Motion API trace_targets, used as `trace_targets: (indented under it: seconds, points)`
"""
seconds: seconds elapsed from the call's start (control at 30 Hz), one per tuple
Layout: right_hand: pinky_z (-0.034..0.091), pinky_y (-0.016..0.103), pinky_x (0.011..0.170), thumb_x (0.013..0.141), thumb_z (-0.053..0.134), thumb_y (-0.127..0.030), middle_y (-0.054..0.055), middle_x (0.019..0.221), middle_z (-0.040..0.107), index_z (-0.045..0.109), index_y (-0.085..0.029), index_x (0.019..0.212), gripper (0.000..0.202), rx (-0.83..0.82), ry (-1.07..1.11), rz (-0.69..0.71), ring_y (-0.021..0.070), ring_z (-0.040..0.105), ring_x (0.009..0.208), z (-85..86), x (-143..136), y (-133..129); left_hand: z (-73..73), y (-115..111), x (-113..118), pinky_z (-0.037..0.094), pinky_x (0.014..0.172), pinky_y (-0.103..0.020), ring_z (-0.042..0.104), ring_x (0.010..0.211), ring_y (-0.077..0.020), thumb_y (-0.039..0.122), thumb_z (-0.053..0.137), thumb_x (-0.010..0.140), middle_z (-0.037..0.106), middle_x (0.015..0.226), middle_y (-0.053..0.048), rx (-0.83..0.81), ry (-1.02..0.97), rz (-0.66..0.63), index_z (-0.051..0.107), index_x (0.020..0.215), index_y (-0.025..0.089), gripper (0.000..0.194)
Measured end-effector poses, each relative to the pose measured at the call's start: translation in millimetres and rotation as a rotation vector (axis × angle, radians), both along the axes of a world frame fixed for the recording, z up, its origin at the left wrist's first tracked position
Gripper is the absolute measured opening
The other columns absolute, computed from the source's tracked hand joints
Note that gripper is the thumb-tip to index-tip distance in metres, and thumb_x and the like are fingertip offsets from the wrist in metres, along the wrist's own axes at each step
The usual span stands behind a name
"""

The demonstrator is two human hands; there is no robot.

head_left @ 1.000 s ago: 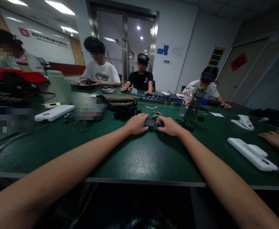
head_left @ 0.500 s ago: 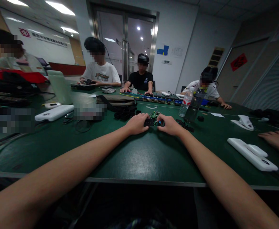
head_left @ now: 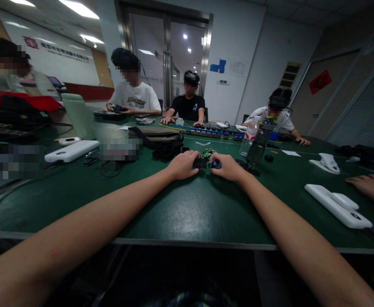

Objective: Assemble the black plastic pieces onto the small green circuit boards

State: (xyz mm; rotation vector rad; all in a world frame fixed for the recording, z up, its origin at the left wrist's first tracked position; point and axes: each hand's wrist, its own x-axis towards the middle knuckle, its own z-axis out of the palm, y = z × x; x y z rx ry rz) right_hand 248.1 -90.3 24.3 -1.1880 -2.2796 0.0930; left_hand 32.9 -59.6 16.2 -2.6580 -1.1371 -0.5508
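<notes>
My left hand [head_left: 183,165] is closed around a small flat black part [head_left: 200,163], thumb along its near side. Pinched in my right hand [head_left: 228,167] is a small dark piece with a blue spot [head_left: 214,163]. The two pieces sit close together; whether they are joined, I cannot tell. Just behind them are green circuit boards [head_left: 208,152] with small components and wires, partly hidden by my fingers. Both hands are low over the green table [head_left: 187,213].
Black straps [head_left: 168,151] and a grey-brown bag [head_left: 156,135] lie to the left. A water bottle [head_left: 249,138] and dark bottle [head_left: 260,145] stand right of my hands. White devices [head_left: 337,207] lie farther right, near another person's hand [head_left: 371,185]. Several people sit around the table.
The view has shifted very slightly. Both hands keep nearly the same place and hold, with the blue spot showing a little more clearly at my right fingers.
</notes>
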Motion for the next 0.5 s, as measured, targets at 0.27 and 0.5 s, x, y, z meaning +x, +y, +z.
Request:
trace_targets:
  seconds: [0.27, 0.5]
  points:
    - [0.040, 0.024, 0.071, 0.072, 0.063, -0.015, 0.000, 0.079, 0.064, 0.066, -0.017, 0.096, 0.024, -0.042, -0.029, -0.016, 0.0130, 0.054, 0.069, 1.5, -1.1, -0.9, 6.1, -5.9, 0.5, 0.047, 0.085, -0.038, 0.058, 0.099, -0.0274, 0.027, 0.058, 0.079, 0.060, 0.104, -0.011, 0.018, 0.013, -0.015, 0.051, 0.108, 0.018, 0.031]
    - [0.043, 0.026, 0.074, 0.071, 0.067, -0.015, 0.002, 0.086, 0.068, 0.067, -0.017, 0.101, 0.030, 0.000, -0.007, -0.021, 0.0149, 0.058, 0.073, -1.0, -0.5, 1.5, 8.4, -6.4, 0.7, 0.047, 0.085, -0.039, 0.057, 0.101, -0.0282, 0.029, 0.057, 0.080, 0.059, 0.107, -0.012, 0.071, 0.073, -0.004, 0.050, 0.110, 0.018, 0.032]
